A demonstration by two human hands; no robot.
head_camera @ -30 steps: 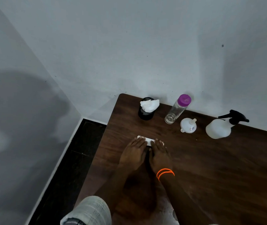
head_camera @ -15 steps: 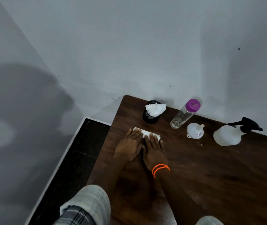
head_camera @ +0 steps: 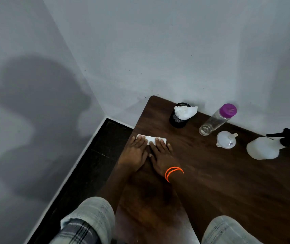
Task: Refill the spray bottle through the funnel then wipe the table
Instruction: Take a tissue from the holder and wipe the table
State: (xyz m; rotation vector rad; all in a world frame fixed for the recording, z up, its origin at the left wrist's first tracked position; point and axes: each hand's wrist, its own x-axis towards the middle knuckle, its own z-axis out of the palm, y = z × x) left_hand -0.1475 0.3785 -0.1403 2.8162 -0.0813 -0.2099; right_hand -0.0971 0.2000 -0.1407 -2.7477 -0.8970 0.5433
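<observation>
Nearest us, both sleeves (head_camera: 91, 215) frame the dark tabletop (head_camera: 228, 191), forearms running fwd. Our left hand (head_camera: 135, 152) and right hand (head_camera: 161, 154) lie side by side, fingers straight and flat, pressing the folded white tissue (head_camera: 151, 138) vs the wood; nothing curled or pinched. Orange bands (head_camera: 173, 172) sit on the right wrist. Compared w/ a sec ago, the tissue and both hands are further up the tabletop and nearer its left edge, closer to the black mesh cup (head_camera: 176, 120) w/ its wad of tissue, so we judge the wipe stroke is underway, pushing away from us. Beyond, to the right: funnel (head_camera: 226, 140) lying loose on the wood, not in any neck; clear bottle (head_camera: 214, 120) w/ purple cap on; spray bottle (head_camera: 264, 148) w/ black trigger head fitted. So refill looks done, wiping is what's left; most of the tabletop to the right seems yet to cover
</observation>
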